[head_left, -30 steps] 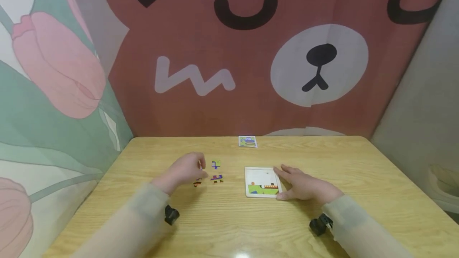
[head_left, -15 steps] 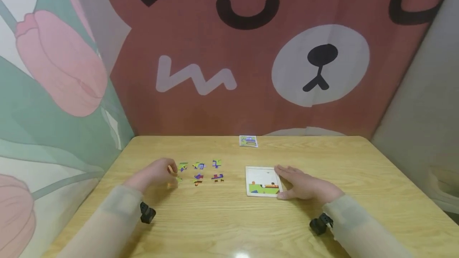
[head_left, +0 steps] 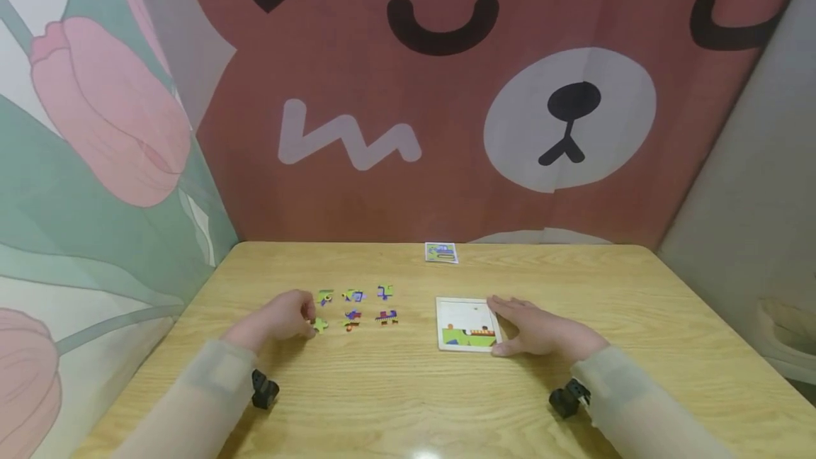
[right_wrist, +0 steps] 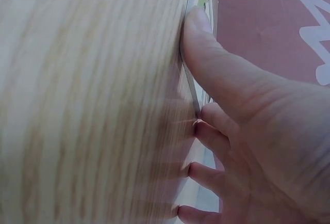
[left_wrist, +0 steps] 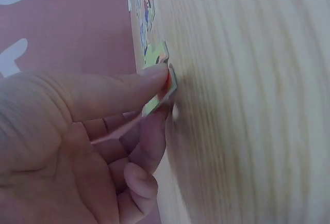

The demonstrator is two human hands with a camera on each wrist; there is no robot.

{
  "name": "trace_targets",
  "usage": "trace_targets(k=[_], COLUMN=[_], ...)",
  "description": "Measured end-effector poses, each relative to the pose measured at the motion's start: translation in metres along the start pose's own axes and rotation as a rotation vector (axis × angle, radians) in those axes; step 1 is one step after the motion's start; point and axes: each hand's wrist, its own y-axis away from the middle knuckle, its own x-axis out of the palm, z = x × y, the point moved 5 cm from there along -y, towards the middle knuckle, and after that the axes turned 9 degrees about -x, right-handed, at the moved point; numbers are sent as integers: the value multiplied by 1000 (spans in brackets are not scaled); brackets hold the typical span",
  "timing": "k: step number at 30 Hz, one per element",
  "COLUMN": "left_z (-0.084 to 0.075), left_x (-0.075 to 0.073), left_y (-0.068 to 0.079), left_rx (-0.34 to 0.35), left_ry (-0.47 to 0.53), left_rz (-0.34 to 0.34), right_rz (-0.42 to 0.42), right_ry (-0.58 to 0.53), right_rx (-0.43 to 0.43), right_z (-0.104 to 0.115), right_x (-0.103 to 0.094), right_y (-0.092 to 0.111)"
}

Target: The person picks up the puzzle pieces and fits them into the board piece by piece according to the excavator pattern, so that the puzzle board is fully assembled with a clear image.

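Note:
My left hand pinches a light green puzzle piece between thumb and index finger. In the left wrist view the piece tilts close to the tabletop, the thumb covering part of it and a red patch showing beside the thumb. To its right lie more puzzle pieces, among them a green and blue piece and a dark red and purple piece. My right hand rests along the right side of a white-framed puzzle board, thumb at the near corner, fingers spread toward the far one. Green and red pieces fill the board's lower part.
A small picture card lies at the table's back edge. Behind the wooden table rises a wall covering with a large bear print. A flower-patterned covering stands at the left and a grey surface at the right.
My left hand has moved left from the middle pieces to the leftmost light green one and now pinches it. The right hand and the board have stayed in place.

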Motion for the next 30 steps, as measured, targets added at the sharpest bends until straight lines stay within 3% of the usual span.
trace_targets(k=[7, 14, 21, 26, 30], left_z=[-23, -66, -127, -166, -186], left_x=[-4, 0, 27, 53, 73], left_y=[4, 1, -7, -17, -23], left_rx=[116, 213, 278, 330, 359], left_ry=[95, 128, 228, 231, 202], left_rz=[-25, -70, 5, 40, 51], right_rz=[5, 6, 13, 13, 13], right_ry=[1, -8, -13, -9, -2], right_rx=[-2, -15, -26, -24, -21], right_z=[0, 1, 5, 3, 2], right_x=[0, 0, -1, -1, -1], right_y=[1, 1, 2, 2, 1])
